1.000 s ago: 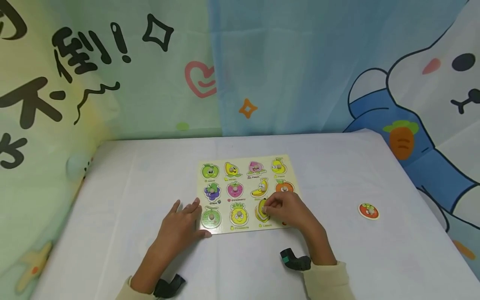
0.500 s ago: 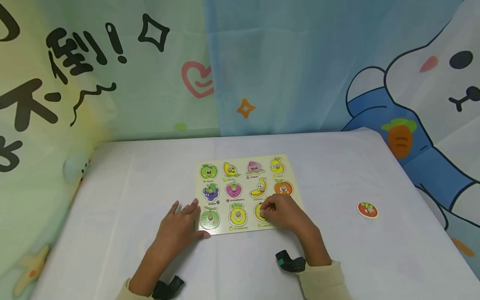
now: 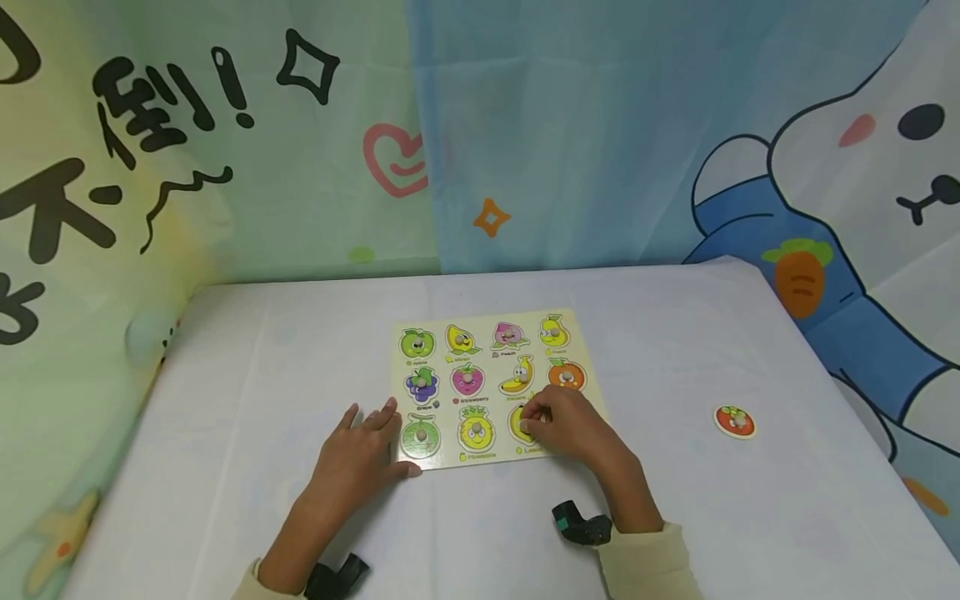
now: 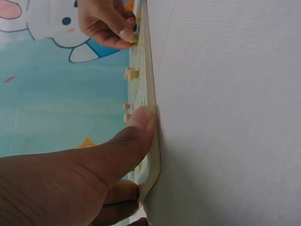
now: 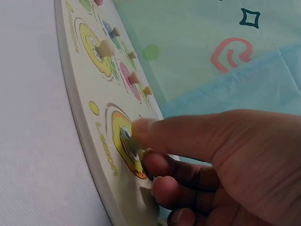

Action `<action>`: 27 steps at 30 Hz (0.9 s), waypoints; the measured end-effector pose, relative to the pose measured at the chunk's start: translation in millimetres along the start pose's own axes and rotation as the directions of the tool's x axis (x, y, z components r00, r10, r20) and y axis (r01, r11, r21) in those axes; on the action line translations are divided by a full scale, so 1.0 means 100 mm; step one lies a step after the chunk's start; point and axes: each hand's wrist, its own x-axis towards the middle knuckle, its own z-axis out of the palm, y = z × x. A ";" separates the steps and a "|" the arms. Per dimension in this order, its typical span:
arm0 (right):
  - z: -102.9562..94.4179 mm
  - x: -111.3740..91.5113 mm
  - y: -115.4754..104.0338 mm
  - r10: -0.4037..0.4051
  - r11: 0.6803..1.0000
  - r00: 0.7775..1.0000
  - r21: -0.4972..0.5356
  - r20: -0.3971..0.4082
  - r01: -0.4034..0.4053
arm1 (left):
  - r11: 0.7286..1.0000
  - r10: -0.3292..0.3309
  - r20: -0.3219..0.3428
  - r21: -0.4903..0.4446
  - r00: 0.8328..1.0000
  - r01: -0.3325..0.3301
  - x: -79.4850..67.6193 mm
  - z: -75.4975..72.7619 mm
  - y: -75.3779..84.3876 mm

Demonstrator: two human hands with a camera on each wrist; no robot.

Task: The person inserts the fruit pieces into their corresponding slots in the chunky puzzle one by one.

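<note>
A pale yellow knobbed fruit puzzle board point(image 3: 447, 451) lies flat on the white table. My right hand point(image 3: 567, 427) is over its lower right part, thumb and fingers pinching the knob of the lemon piece point(image 5: 117, 134). In the right wrist view the lemon overlaps its printed outline, above the word Lemon. The board's lower right corner is hidden behind this hand in the head view. At the lower left corner my left hand point(image 3: 352, 458) steadies the board. Its thumb point(image 4: 136, 125) presses on the near edge while the fingers lie along the left edge.
A red tomato-like puzzle piece point(image 3: 735, 422) lies on the white cloth point(image 3: 675, 350), right of the board. Fruit pieces with knobs, such as the pineapple point(image 3: 476, 431) and the orange point(image 3: 566, 375), sit in the board. A printed curtain point(image 3: 570, 142) hangs behind the table.
My right hand has shifted slightly left and settled at the lemon, which lies less tilted and more covered by the fingers. The left hand keeps its place on the board.
</note>
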 end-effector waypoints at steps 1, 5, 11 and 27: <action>-0.01 0.00 0.01 0.004 1.000 1.000 0.004 0.004 -0.004 | 1.000 0.002 -0.003 0.001 1.000 -0.002 0.00 0.00 0.00; -0.12 -0.02 0.09 -0.004 1.000 1.000 0.026 0.012 0.003 | 1.000 -0.001 -0.006 0.002 1.000 0.001 0.01 0.00 0.00; -0.37 -0.08 0.28 -0.011 0.999 0.997 0.051 -0.076 0.015 | 1.000 -0.004 -0.006 -0.001 1.000 0.004 0.01 -0.01 0.00; -1.03 -0.61 1.22 0.349 0.935 0.770 0.137 -0.534 -0.328 | 1.000 -0.017 0.015 -0.015 1.000 0.018 0.01 0.01 0.01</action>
